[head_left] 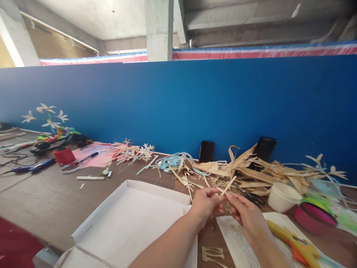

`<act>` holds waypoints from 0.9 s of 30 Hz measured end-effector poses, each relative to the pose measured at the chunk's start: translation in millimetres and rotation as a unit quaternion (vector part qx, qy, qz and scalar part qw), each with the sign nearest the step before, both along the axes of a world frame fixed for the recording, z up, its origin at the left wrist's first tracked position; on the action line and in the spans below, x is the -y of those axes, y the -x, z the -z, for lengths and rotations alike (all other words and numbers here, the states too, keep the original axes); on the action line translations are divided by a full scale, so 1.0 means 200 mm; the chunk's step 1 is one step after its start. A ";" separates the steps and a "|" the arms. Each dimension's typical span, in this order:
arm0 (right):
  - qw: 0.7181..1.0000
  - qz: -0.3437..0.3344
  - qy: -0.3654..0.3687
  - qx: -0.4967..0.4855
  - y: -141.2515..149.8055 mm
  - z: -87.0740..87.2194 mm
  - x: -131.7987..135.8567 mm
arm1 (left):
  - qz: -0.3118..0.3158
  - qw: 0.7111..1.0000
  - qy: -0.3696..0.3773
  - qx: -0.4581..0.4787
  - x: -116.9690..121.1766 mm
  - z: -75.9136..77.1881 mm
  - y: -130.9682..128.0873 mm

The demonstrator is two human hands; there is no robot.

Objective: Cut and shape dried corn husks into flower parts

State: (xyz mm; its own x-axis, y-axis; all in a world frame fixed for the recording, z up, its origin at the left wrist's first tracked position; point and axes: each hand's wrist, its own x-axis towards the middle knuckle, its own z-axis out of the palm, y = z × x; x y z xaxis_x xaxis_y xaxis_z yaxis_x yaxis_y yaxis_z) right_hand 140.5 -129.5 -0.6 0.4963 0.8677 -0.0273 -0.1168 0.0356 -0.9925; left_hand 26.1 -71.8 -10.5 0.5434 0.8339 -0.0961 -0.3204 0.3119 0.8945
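Between my two hands is a thin pale strip (229,185), looking like a rolled piece of dried husk, tilted up to the right. My left hand (208,203) pinches it near its lower end. The fingers of my right hand (244,210) are closed at the same spot, thumb and forefinger against the strip. Just behind my hands lies a heap of dried husks (245,169). A white open box (145,208) sits to the left of my left forearm. Beside my right wrist a yellow glue gun (295,240) rests on a printed sheet (232,238).
A white cup (283,196) and a pink bowl (315,217) stand at right. Black scissors (255,199) lie behind my right hand. A phone (206,151) leans on the blue partition (178,100). Husk flowers (143,152), pale blue strips (173,162) and red tape (64,155) are leftward.
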 end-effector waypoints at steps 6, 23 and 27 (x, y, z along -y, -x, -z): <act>1.000 -0.019 0.001 0.021 0.00 0.02 -0.01 | 0.015 1.000 -0.009 0.011 0.03 0.00 -0.01; 0.976 -0.008 0.037 0.215 -0.03 -0.04 0.02 | -0.085 0.950 -0.221 -0.202 -0.05 0.00 0.04; 0.975 -0.016 0.044 0.216 -0.01 -0.06 0.02 | -0.126 0.915 -0.306 -0.232 -0.03 -0.03 0.06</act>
State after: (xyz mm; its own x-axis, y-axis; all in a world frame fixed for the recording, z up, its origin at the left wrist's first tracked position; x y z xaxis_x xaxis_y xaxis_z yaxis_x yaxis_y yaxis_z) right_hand 142.6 -134.2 12.1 0.4509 0.8866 0.1030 0.3124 -0.0486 -0.9487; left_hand 13.9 -65.0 -4.3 0.3466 0.9014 0.2595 0.1454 -0.3249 0.9345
